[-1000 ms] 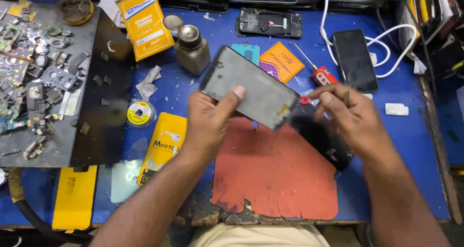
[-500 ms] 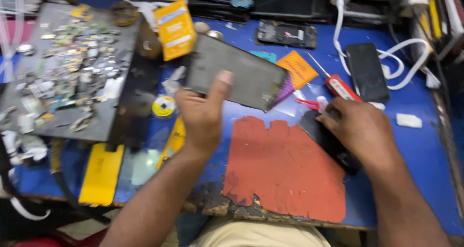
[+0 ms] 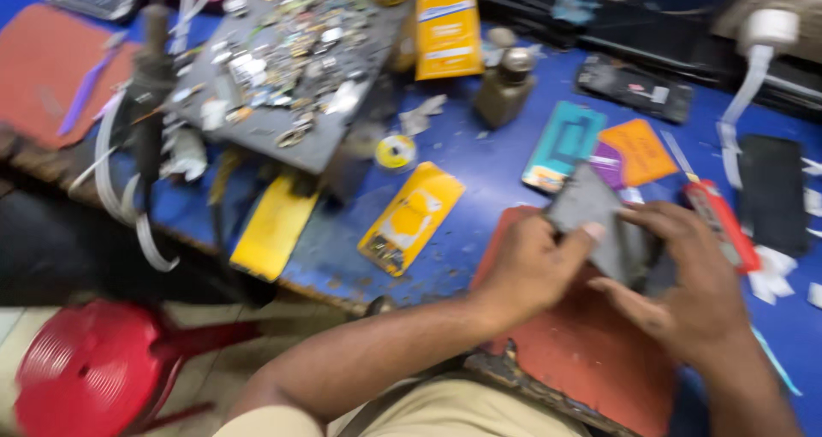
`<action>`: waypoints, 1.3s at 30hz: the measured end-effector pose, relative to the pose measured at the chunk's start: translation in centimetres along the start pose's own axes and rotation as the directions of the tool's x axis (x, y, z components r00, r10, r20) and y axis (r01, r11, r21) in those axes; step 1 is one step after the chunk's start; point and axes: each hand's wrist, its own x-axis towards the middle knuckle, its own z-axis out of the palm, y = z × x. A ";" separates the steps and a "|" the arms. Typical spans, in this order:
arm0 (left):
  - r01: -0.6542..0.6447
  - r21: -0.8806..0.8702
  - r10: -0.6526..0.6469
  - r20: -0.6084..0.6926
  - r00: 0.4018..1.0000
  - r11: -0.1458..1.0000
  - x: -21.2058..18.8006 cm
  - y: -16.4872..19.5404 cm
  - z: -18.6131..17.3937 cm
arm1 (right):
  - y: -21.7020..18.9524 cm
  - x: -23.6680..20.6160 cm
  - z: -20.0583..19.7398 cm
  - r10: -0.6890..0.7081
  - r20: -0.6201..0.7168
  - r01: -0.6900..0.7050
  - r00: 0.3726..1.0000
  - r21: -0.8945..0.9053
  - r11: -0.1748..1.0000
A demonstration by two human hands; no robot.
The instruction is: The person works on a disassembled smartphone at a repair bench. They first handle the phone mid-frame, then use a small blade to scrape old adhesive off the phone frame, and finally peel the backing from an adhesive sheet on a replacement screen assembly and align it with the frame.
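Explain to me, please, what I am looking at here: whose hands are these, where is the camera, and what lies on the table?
There is no machine: a person works with two bare hands, and one camera on the person's head looks down at them. The left hand and the right hand together hold a flat dark grey panel above a red mat. The blue table carries yellow packets, a small bottle, a dark tray of small metal parts, a teal card, an orange card and a black phone. A red stool stands on the floor. The picture is blurred, so finer details cannot be told.

Head camera — looking steeply down, close over workbench (image 3: 479,172).
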 end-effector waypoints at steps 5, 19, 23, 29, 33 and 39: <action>-0.253 -0.159 0.263 0.051 0.963 0.954 -2.6 0.3 -2.9 | -0.2 -1.1 1.1 0.373 0.152 -0.400 0.915 0.242 0.884; -0.116 0.978 0.642 0.200 0.740 -0.171 13.6 0.7 -13.6 | 2.5 -2.0 1.1 0.393 0.061 -0.274 0.918 0.812 0.515; 0.102 0.936 0.664 0.161 0.730 -0.338 17.6 0.2 -13.2 | 2.9 -2.0 0.9 0.384 0.048 -0.256 0.922 0.819 0.514; 0.123 0.956 0.580 0.057 0.813 -0.265 17.5 1.4 -12.1 | 3.3 -2.5 -0.4 0.408 0.054 -0.282 0.911 0.804 0.523; 0.147 0.975 0.651 -0.005 0.759 -0.164 13.9 4.4 -11.0 | 3.6 -2.7 -0.7 0.406 0.056 -0.277 0.912 0.816 0.508; -0.057 0.990 0.821 -0.072 0.566 0.125 1.4 10.1 -9.5 | 4.7 -3.0 -2.2 0.371 0.213 -0.191 0.904 0.977 -0.094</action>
